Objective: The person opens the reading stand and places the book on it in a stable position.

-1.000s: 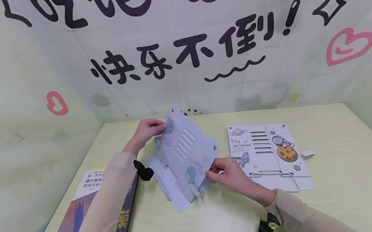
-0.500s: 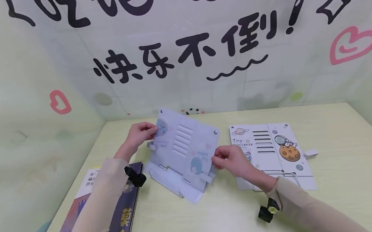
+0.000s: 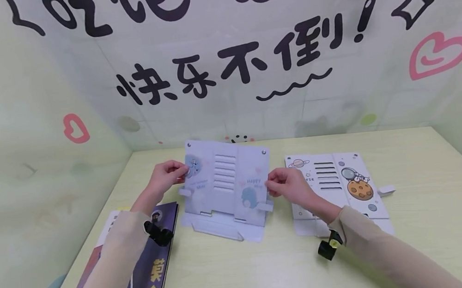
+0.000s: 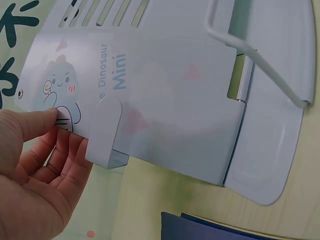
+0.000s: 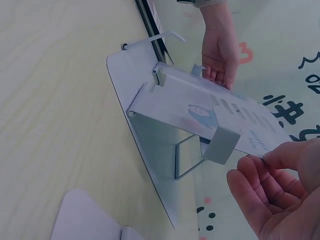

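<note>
A white metal book stand (image 3: 227, 181) with slots and a blue dinosaur print stands tilted on the table, its back panel raised from its base plate (image 5: 155, 155). My left hand (image 3: 165, 176) pinches the panel's left edge near the dinosaur, thumb in front, as the left wrist view (image 4: 35, 170) shows too. On the opposite edge, my right hand (image 3: 292, 186) pinches the panel between thumb and fingers, above a folded side clip (image 5: 222, 142). Behind the panel, a wire leg (image 5: 190, 156) reaches down to the base in the right wrist view.
Another white book stand (image 3: 337, 185) with an astronaut print lies to the right, partly behind my right forearm. At the left are books (image 3: 154, 262), partly covered by my left sleeve. A printed cloth backdrop (image 3: 228, 112) rises at the table's back edge.
The dinosaur book stand has turned from a slanted angle to face me nearly squarely. My left hand has moved left and down with it; my right hand has moved slightly up and right.
</note>
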`<state>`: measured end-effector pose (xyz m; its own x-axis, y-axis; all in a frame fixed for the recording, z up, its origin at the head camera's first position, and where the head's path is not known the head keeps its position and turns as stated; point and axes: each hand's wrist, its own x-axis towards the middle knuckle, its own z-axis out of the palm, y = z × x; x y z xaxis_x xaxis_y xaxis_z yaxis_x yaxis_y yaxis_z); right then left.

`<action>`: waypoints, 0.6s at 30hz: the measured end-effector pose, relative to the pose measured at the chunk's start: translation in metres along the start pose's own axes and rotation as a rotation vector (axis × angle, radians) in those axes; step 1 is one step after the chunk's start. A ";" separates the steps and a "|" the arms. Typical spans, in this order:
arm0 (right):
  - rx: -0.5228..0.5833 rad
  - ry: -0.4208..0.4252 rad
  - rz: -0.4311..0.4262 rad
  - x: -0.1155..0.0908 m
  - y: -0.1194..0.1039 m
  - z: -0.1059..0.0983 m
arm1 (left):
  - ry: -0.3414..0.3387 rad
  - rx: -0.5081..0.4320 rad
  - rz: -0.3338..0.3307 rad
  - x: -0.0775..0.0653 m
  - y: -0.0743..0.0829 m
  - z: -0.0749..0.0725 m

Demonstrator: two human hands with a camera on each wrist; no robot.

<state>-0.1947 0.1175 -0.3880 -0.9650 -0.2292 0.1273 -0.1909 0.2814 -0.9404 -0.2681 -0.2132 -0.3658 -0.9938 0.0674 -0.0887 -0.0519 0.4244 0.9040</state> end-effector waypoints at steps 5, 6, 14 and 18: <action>0.016 0.019 0.000 0.006 0.001 -0.001 | 0.001 -0.011 0.002 -0.007 -0.004 -0.002; 0.014 0.025 0.003 0.007 0.001 -0.001 | 0.004 -0.011 -0.001 -0.008 -0.005 -0.003; -0.015 0.056 0.023 0.016 0.002 -0.003 | 0.017 -0.043 0.024 -0.014 -0.008 -0.002; -0.037 0.071 0.039 0.018 0.003 -0.003 | 0.026 -0.045 0.025 -0.016 -0.009 -0.001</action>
<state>-0.2132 0.1168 -0.3874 -0.9820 -0.1506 0.1138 -0.1577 0.3239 -0.9329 -0.2517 -0.2191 -0.3716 -0.9970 0.0541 -0.0551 -0.0303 0.3819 0.9237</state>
